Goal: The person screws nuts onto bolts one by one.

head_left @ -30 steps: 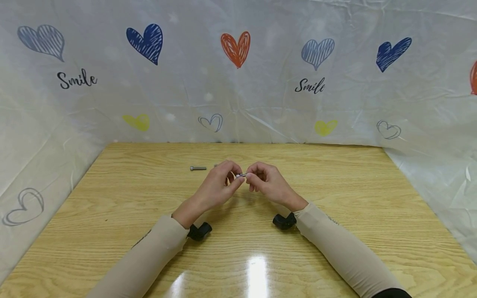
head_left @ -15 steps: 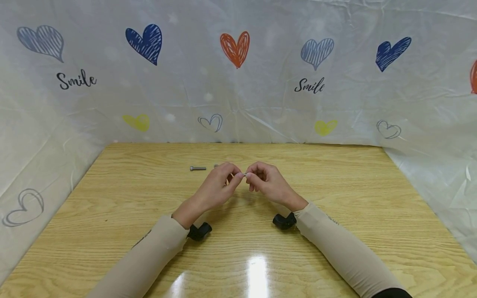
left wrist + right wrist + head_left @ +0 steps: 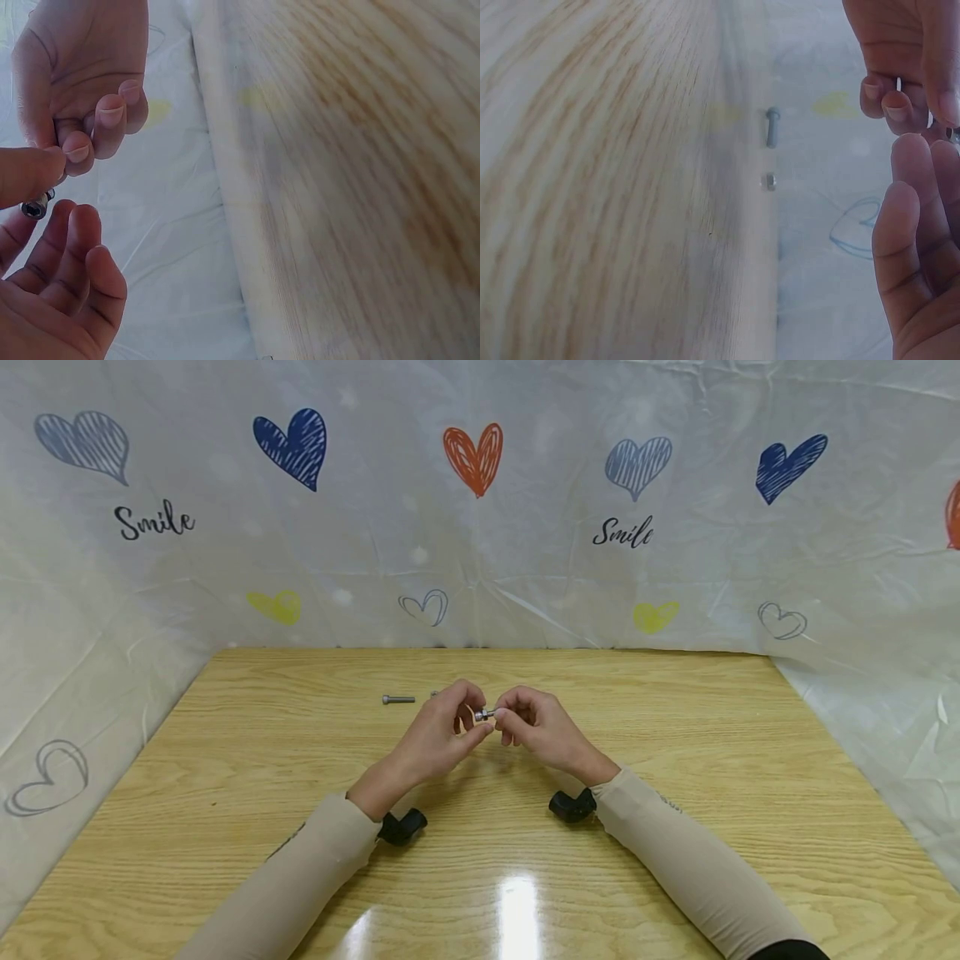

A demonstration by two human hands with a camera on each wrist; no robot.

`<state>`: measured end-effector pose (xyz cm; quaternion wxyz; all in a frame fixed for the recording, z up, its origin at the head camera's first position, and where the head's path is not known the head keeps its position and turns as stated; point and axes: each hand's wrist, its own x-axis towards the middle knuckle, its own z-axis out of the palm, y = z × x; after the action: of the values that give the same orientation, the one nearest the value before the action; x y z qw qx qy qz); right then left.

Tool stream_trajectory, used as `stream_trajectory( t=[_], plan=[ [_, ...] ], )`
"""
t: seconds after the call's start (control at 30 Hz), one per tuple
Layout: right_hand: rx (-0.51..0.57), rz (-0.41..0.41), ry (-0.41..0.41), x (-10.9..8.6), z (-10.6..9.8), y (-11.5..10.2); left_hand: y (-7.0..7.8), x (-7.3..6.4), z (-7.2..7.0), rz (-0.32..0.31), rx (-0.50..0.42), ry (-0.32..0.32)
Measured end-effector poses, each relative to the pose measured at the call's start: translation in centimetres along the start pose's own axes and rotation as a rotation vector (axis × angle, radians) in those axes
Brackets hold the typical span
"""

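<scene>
In the head view, my right hand (image 3: 543, 727) pinches the shank end of a silver socket-head bolt (image 3: 480, 716) between thumb and index finger. A hex nut (image 3: 485, 714) sits around the shank, close to the bolt head. My left hand (image 3: 438, 735) is around the head end, its thumb and index finger spread apart with the bolt between them. From the left wrist view, the bolt's hex socket (image 3: 32, 209) shows just below the left thumb (image 3: 30, 176). Whether that thumb touches the bolt I cannot tell.
A second bolt (image 3: 398, 699) lies on the wooden table (image 3: 300, 743), left of the hands. Beside it is a loose nut (image 3: 770, 181), mostly hidden by the left hand in the head view. A white sheet with hearts (image 3: 525, 560) hangs behind the table.
Half a second ago the left thumb and fingers were closed over the bolt head and nut; now they have parted and both show. The right hand has stayed in place.
</scene>
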<state>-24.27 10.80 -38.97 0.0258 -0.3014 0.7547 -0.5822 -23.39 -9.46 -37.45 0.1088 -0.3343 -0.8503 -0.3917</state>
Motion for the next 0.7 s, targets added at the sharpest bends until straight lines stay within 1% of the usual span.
stream_trajectory(
  t=[0.17,0.3,0.5,0.7],
  plan=[
    [0.001,0.029,0.003,0.05,-0.03,0.04,-0.07,0.06,0.08,0.026,0.013,0.011],
    [0.005,0.04,0.0,0.06,-0.03,-0.06,-0.09,0.06,0.09,0.029,0.012,0.012],
    [0.005,0.04,0.005,0.08,-0.06,-0.08,-0.08,0.02,0.06,0.007,0.004,-0.006],
    [-0.007,0.015,0.004,0.12,-0.04,0.05,-0.06,0.02,0.08,-0.029,0.004,-0.025]
  ],
)
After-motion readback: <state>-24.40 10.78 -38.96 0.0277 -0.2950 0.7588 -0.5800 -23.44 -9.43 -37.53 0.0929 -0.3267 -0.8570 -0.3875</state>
